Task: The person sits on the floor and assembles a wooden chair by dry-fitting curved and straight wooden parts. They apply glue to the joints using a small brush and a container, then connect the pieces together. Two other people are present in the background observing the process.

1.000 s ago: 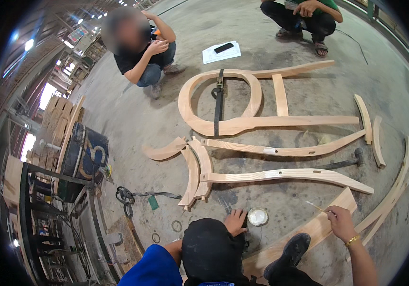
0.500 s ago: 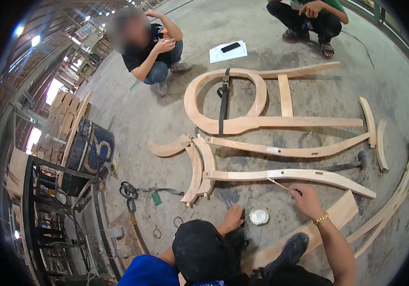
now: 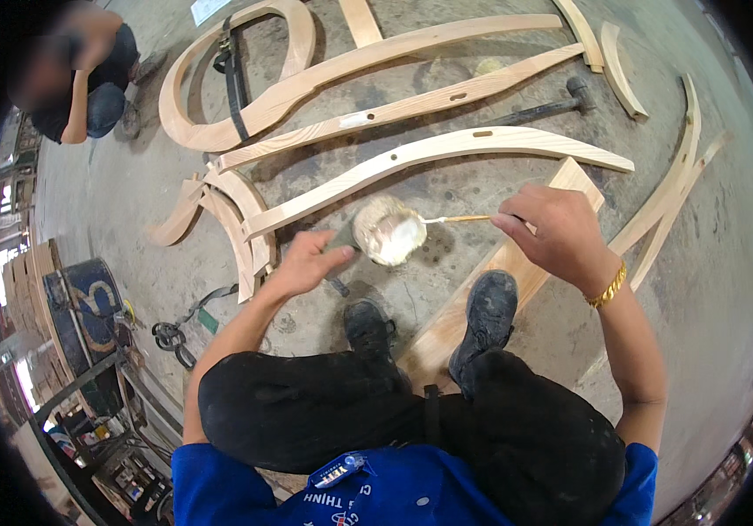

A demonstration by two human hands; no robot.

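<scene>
My left hand (image 3: 306, 261) grips a round, dirty cup (image 3: 376, 217) by its left side and tilts it, so the mouth with white paste inside faces me. A dark grey part sticks out of it between my fingers. In my right hand (image 3: 552, 230) a thin stick (image 3: 468, 218) is pinched, its white-coated tip at the cup's rim. Just beyond lies a long curved wooden piece (image 3: 350, 180) with a round hole and a slot. Behind it rests a second such piece (image 3: 306, 133), with a white patch beside its hole.
A black strap (image 3: 234, 88) crosses a rounded wooden frame (image 3: 185, 123) at the back. A mallet (image 3: 569, 98) and curved wooden strips (image 3: 688, 162) lie to the right. Curved blocks (image 3: 234, 203) lie left. A board (image 3: 455, 311) runs by my shoe. A person (image 3: 87, 79) crouches far left.
The cup has come up off the floor into my left hand. My right hand has drawn the stick back from the wooden piece to the cup. The view has shifted.
</scene>
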